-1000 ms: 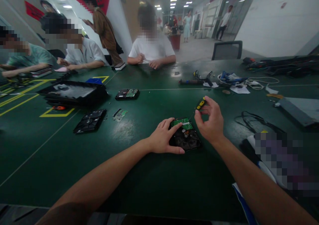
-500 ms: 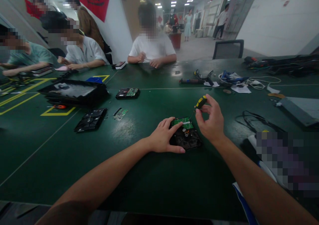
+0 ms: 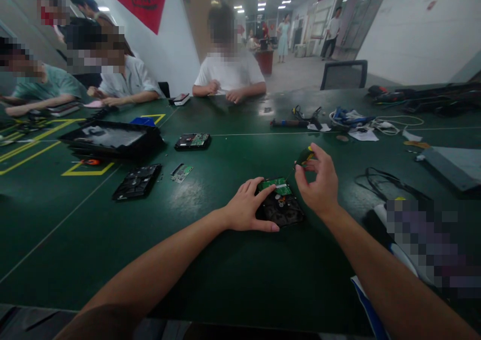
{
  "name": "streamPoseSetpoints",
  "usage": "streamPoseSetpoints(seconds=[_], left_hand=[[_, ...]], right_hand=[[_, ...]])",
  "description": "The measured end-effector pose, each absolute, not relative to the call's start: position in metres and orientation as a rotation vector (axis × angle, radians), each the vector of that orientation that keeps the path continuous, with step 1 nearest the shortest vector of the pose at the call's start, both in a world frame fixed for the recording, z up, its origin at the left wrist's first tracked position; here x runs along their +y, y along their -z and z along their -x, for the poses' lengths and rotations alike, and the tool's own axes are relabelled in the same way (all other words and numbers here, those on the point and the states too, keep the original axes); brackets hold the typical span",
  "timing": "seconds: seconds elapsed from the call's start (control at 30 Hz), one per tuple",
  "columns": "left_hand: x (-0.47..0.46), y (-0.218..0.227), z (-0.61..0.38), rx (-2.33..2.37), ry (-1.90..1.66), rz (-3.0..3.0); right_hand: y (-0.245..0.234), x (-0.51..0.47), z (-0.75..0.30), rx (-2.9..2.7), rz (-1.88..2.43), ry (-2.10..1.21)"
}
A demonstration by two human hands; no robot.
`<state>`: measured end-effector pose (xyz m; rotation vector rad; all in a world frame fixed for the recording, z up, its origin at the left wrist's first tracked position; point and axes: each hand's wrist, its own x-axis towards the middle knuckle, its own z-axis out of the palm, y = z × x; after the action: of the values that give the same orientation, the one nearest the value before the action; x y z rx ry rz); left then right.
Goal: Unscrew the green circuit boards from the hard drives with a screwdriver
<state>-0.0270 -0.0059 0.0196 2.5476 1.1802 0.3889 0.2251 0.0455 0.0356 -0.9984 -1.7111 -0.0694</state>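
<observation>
On the green table lies a hard drive [image 3: 282,210], its green circuit board [image 3: 278,184] facing up at the far end. My left hand [image 3: 246,207] rests across its left side, fingers spread, index fingertip on the board and thumb along the near edge. A small green and yellow screwdriver [image 3: 303,155] is pinched between the thumb and fingers of my right hand [image 3: 318,182]. Its thin shaft slants down to the board's far right corner; the tip is too small to make out.
To the left lie a loose circuit board [image 3: 182,173], a black drive [image 3: 137,181], another drive [image 3: 192,141] and a black tray [image 3: 112,138]. Cables [image 3: 349,117] and a grey metal case [image 3: 451,167] are on the right. A person [image 3: 229,74] sits opposite.
The screwdriver handle has turned in my right hand, showing less of its yellow marking. My left hand and the hard drive keep their places. People at the back left have shifted.
</observation>
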Motion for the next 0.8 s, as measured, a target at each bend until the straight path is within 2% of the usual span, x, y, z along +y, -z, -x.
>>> streamPoseSetpoints(seconds=[0.8], left_hand=[[-0.0068,-0.0222,0.0266,1.178,-0.392,-2.526]], right_hand=[[-0.0367,0.0450,-0.2262,-1.701,1.012,0.054]])
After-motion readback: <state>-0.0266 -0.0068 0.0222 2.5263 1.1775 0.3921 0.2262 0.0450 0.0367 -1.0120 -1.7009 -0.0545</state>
